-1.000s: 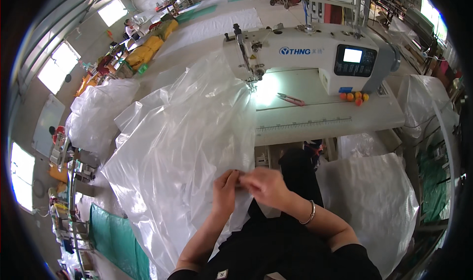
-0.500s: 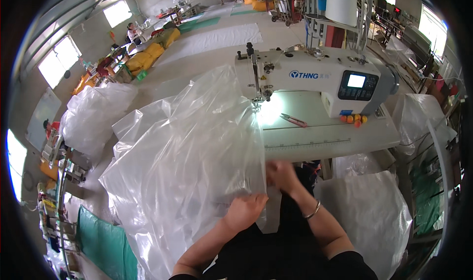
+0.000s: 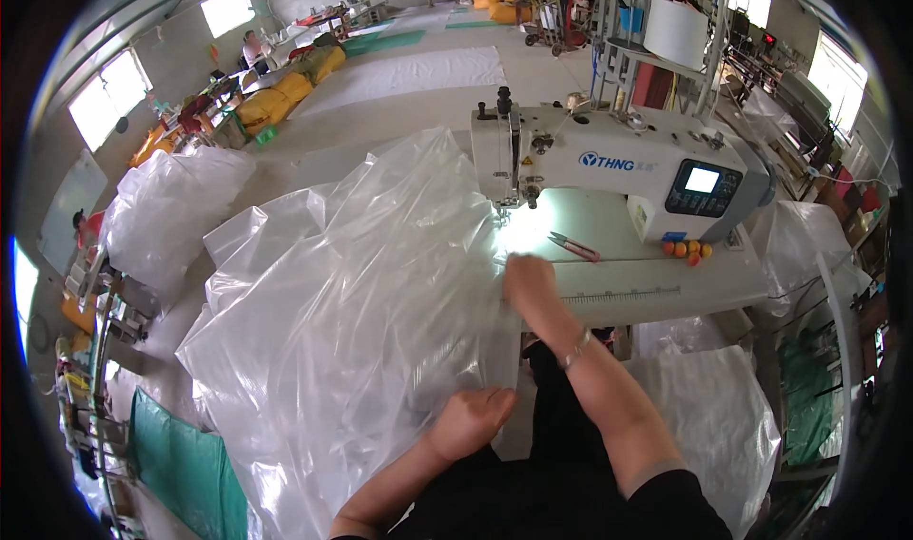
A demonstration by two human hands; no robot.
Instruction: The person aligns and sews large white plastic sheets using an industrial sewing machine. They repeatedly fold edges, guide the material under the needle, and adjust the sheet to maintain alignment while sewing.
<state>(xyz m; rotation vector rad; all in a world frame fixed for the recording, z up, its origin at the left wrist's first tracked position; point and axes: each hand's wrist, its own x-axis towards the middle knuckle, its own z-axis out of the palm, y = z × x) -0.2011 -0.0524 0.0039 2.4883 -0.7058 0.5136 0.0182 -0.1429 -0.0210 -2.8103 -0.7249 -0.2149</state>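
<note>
Over the ruler-marked desk (image 3: pixel 709 288), clear plastic (image 3: pixel 352 293) is draping left of the blue-lettered sewing machine (image 3: pixel 590 141). My left hand (image 3: pixel 473 420) is gripping its edge; whether my blurred right hand (image 3: pixel 530 279) is, I cannot tell.

Plastic sheeting (image 3: pixel 352 293) was spread over the left of the sewing table (image 3: pixel 709 288), snips (image 3: pixel 576 247) were laid before the sewing machine (image 3: pixel 580 150), a thread cone (image 3: pixel 675 34) was mounted behind it, and a second sheet (image 3: pixel 709 431) was placed at front right.
</note>
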